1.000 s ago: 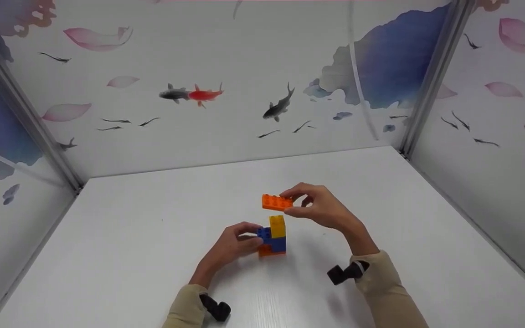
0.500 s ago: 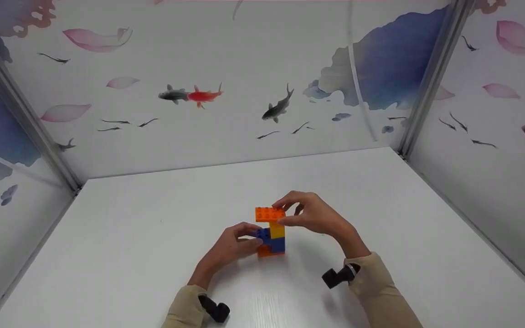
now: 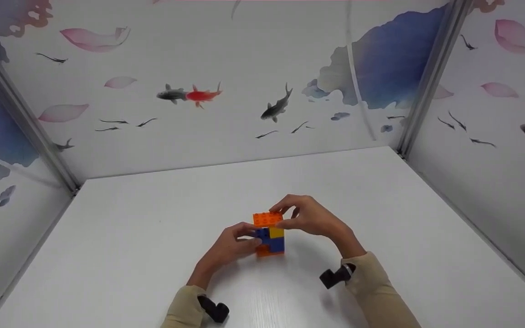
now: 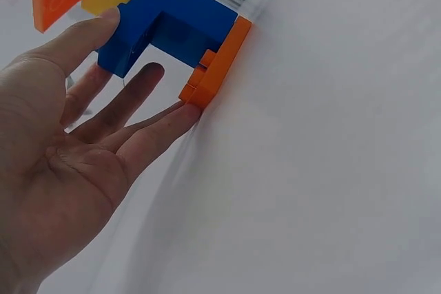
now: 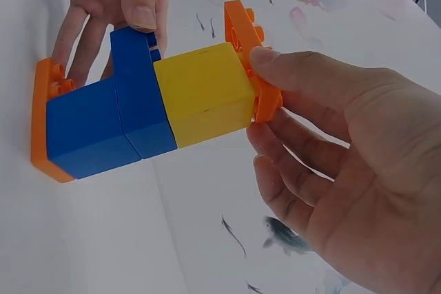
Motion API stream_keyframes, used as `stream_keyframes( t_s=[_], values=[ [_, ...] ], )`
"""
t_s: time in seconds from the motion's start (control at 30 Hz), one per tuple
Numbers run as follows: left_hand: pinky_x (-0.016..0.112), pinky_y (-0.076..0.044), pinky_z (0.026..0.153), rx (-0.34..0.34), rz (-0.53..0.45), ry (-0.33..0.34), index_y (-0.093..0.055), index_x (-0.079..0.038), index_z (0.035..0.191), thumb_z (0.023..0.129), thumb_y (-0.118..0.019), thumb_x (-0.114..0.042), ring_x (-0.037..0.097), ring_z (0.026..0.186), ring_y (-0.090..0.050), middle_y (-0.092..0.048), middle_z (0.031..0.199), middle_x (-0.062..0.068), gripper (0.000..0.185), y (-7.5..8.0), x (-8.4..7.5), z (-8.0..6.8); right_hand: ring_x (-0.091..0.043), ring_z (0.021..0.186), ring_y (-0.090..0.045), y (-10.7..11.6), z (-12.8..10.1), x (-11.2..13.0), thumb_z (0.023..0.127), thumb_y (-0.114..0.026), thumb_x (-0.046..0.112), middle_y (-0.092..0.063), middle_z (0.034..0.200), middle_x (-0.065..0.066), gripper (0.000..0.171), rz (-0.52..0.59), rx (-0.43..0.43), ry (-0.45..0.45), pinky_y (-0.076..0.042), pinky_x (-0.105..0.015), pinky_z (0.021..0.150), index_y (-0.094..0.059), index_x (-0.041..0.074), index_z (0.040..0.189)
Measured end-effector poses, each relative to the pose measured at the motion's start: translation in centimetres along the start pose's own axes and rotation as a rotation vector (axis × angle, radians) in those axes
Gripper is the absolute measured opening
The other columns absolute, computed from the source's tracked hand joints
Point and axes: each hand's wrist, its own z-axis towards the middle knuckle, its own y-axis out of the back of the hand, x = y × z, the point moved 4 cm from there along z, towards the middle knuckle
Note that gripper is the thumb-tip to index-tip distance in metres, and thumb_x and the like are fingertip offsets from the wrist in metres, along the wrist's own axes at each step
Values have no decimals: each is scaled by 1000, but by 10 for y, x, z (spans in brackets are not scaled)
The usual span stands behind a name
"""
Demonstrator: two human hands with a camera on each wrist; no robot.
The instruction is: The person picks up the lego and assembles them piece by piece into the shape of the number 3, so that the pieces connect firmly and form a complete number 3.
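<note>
A stack of toy building bricks stands on the white table (image 3: 162, 255). At its foot lies an orange brick (image 5: 43, 129), with a blue block (image 5: 86, 129) on it and a flat blue brick (image 5: 141, 94) above that. A yellow block (image 5: 207, 94) sits higher up. My right hand (image 3: 312, 218) pinches another orange brick (image 3: 265, 219) between thumb and fingers, right at the yellow block's top and jutting out leftward. My left hand (image 3: 233, 246) grips the flat blue brick from the left, its thumb on the near side and a lower finger touching the bottom orange brick.
White panels (image 3: 226, 136) painted with fish and petals enclose the table at the back and both sides. Metal posts (image 3: 422, 82) stand at the corners. Each sleeve cuff carries a small black camera (image 3: 217, 312).
My right hand has moved left and down, bringing the orange brick from above the stack onto the yellow block's top. The left hand keeps its place at the stack.
</note>
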Motion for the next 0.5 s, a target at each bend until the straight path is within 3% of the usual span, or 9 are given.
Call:
stream_keyframes(
  t_s=[0.5],
  values=[
    [44,-55,102,-8,-12,4,-60,-14,130,94,-69,-41,31,124,-60,-61,135,13,46,-1,1,-1,-16,106,-62,-1,0,-3,91,-75,21,-69,113,4,30,20,27,-2,-54,-36,94,-74,21,120]
  ],
)
